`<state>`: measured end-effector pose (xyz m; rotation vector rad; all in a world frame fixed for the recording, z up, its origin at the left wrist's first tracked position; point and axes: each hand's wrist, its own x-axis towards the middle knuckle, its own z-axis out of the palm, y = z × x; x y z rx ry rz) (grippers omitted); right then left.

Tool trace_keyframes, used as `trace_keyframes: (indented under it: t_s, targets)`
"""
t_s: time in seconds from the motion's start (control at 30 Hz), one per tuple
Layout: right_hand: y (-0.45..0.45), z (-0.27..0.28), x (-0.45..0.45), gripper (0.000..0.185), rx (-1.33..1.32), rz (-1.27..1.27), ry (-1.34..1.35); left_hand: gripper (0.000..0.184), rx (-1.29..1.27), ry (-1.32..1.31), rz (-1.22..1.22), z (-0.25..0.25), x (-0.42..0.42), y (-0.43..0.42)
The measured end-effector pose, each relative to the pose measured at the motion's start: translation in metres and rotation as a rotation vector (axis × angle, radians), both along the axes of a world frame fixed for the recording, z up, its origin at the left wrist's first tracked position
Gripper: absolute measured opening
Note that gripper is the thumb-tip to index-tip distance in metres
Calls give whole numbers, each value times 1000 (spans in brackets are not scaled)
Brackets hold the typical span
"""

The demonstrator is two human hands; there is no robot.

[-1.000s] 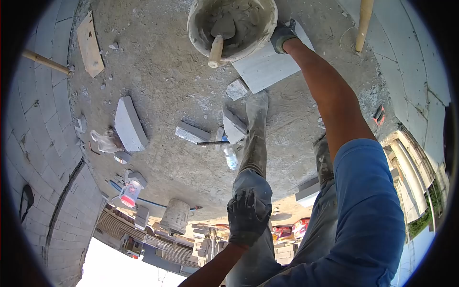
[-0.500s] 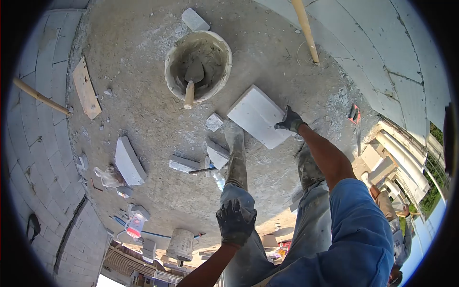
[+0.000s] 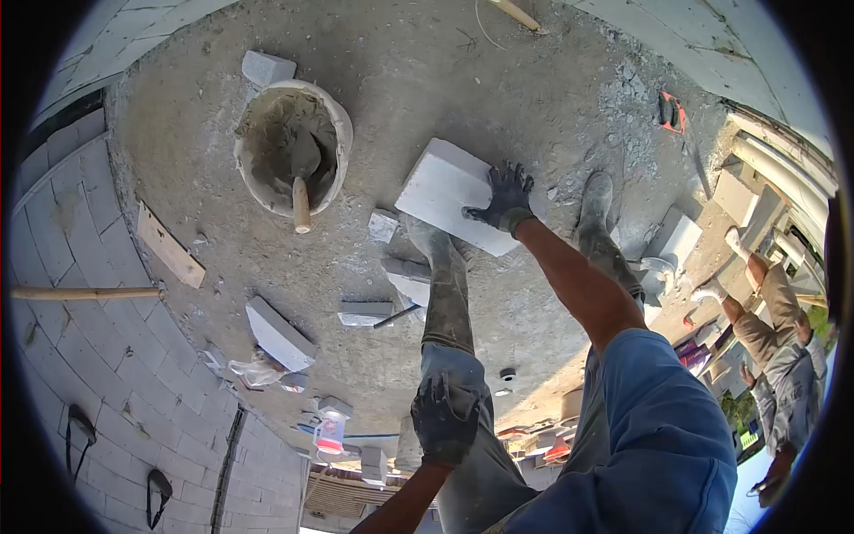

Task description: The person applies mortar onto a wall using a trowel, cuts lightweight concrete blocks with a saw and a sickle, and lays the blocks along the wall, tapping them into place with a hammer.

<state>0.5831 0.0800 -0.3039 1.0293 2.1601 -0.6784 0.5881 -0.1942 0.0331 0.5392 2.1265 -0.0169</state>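
Observation:
A white rectangular block (image 3: 449, 191) lies on the ground by the toe of my left boot. My right hand (image 3: 505, 198), in a dark glove, is over the block's right end with its fingers spread; whether it presses on it I cannot tell. Gloved too, my left hand (image 3: 445, 420) rests on my left knee, fingers draped over the trouser leg. Left of the block stands a bucket (image 3: 342, 120) of grey mortar. A trowel (image 3: 302, 182) leans inside, its wooden handle over the rim.
Broken block pieces (image 3: 277, 334) and a board (image 3: 169, 245) lie to the left. A hand saw (image 3: 673, 114) with a red-and-black handle is at the upper right. Another person (image 3: 787, 365) is at the far right. Block walls (image 3: 107, 356) border the floor.
My right hand has gone from the block's right edge to over its top, fingers spreading wider. My view has shifted and turned. The left hand stays on the knee.

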Motion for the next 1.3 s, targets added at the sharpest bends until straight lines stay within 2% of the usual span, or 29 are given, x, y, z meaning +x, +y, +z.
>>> trace_keyframes:
  t_s: [0.03, 0.07, 0.1, 0.13, 0.2, 0.27, 0.3, 0.33, 0.4, 0.43, 0.47, 0.53, 0.6, 0.67, 0.73, 0.77, 0.83, 0.87, 0.9, 0.93, 0.97, 1.0, 1.03, 1.07, 1.1, 1.17, 1.2, 1.3]
  targets:
    - [-6, 20, 9, 112, -63, 42, 19, 74, 14, 21, -45, 1, -1, -1]
    - [-21, 19, 30, 107, -50, 39, 201, 74, 41, 26, -44, 2, -3, 0]
    - [-30, 22, 41, 100, 35, 94, 270, 74, 59, 28, -62, 4, -4, 0]
    - [-36, 31, 44, 93, 46, 32, 329, 74, 30, 27, -75, 5, -5, 1]
    - [-38, 56, 26, 108, -84, 37, 126, 74, 34, 29, -116, 0, -6, 3]
    - [-45, 60, 11, 110, -113, -89, 14, 76, 0, 33, -87, -3, -4, 1]
    - [-51, 49, 8, 105, -6, -97, 15, 76, 28, 42, -111, -6, -3, -1]
    - [-29, 61, -2, 96, -158, -156, -23, 77, 25, 60, -127, -11, -2, -3]
    - [-31, 30, 10, 87, -208, -171, 47, 78, 61, 103, -174, -6, -4, 6]
    - [-24, 53, 14, 83, -154, -136, 48, 80, -17, 91, -168, -2, -7, 18]
    - [-4, 107, 19, 62, -102, -124, 55, 82, -94, 80, -156, 3, -9, 29]
    - [29, 179, 45, 58, -90, -142, 107, 84, -23, 127, -188, -5, -6, 23]
    - [82, 283, 82, 63, -130, -104, 146, 88, -11, 126, -190, -6, 0, 27]
    - [119, 360, 133, 68, -81, -37, 204, 89, 29, 114, -204, -3, 1, 38]
    - [170, 453, 184, 88, -121, -45, 262, 82, -46, 21, -342, 7, 4, 48]
    - [190, 499, 212, 95, -48, -55, 328, 82, -18, 38, -352, 15, 3, 66]
    - [236, 595, 260, 92, 61, -118, 440, 67, 99, -76, -575, 43, 6, 95]
    - [259, 637, 283, 93, 121, -110, 510, 53, 18, -187, -639, 92, 6, 142]
    - [281, 677, 302, 93, 172, -102, 579, 45, 74, -103, -768, 95, 8, 156]
    - [302, 718, 318, 94, 221, -100, 647, 41, 191, -46, -531, 94, 11, 167]
    - [326, 759, 331, 95, 273, -95, 714, 41, 347, 12, -550, 135, 14, 197]
    - [349, 806, 340, 94, 284, -85, 798, 43, 252, 52, -630, 139, 11, 221]
    - [370, 844, 346, 94, 290, -74, 882, 43, 378, 243, -716, 124, 7, 230]
    - [391, 865, 353, 93, 353, -78, 854, 41, 510, 506, -834, 110, 2, 237]
    - [413, 885, 357, 93, 419, -81, 829, 37, 536, 326, -457, 122, 2, 264]
    - [462, 936, 349, 88, 386, 37, 980, 42, 734, -205, 495, 140, 3, 311]
    - [485, 954, 343, 86, 373, 24, 955, 45, 805, -489, 939, 146, 2, 329]
    - [554, 963, 320, 81, 421, 52, 979, 41, 955, -531, 988, 208, 10, 382]
